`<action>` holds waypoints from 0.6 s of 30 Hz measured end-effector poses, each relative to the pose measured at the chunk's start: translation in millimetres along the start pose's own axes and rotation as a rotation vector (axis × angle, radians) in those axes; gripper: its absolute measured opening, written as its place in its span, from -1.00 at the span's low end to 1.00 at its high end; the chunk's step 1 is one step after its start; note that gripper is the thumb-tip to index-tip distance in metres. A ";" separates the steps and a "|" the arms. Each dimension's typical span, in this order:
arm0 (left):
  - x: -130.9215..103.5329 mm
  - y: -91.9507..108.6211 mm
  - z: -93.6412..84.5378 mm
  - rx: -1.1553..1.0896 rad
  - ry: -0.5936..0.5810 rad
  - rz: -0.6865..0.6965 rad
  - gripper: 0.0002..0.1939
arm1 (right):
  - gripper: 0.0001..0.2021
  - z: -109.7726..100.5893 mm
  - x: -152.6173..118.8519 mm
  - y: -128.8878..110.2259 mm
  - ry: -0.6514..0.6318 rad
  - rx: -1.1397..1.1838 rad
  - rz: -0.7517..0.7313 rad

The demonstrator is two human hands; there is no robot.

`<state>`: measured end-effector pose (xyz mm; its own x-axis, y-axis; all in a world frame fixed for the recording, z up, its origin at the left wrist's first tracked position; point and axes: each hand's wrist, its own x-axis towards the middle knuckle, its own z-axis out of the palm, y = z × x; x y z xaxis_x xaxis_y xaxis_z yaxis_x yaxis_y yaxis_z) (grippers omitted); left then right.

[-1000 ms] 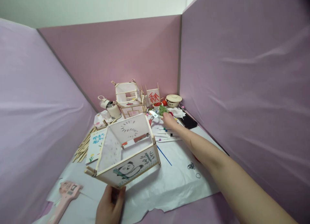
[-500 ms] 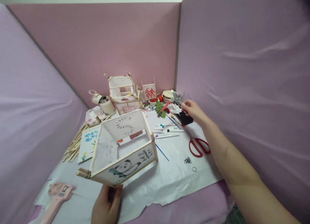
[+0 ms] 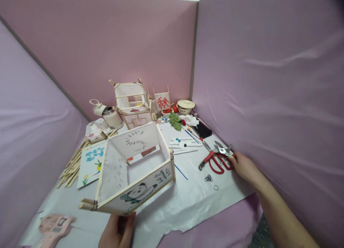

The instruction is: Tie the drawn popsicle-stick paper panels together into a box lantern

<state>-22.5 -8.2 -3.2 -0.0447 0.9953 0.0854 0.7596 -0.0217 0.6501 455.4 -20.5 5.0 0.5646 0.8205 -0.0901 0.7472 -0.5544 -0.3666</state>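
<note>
Shears (image 3: 221, 150) have come down over the scissors (image 3: 220, 172) — left of the nearer right hand (image 3: 244, 166), fingers pinched on the shears; left hand (image 3: 114, 231) clamps the frame (image 3: 146, 192).

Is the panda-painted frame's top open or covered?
Open: nothing stretches across the top of the panda-painted frame in the left hand, and its inner walls show.
</note>
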 end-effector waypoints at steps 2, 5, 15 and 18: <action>-0.1 0.3 -0.5 -0.004 -0.004 -0.006 -0.61 | -0.75 2.3 -1.2 -0.9 0.015 -0.101 -0.005; 0.0 1.9 -0.7 -0.022 -0.003 -0.023 -0.61 | -0.73 -4.1 -4.6 -8.7 0.027 -0.222 -0.041; -0.7 3.9 0.2 0.001 0.008 -0.033 -0.61 | 0.06 -12.0 46.5 -162.1 -0.270 -0.174 -0.724; -2.1 5.1 -1.0 -0.021 0.018 -0.015 -0.64 | 0.09 12.5 70.0 -197.3 -0.441 -0.296 -0.719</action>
<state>-19.2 -10.5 0.7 -0.0673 0.9937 0.0891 0.7452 -0.0093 0.6668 343.2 148.1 59.4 -0.2162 0.9288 -0.3010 0.9628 0.1517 -0.2237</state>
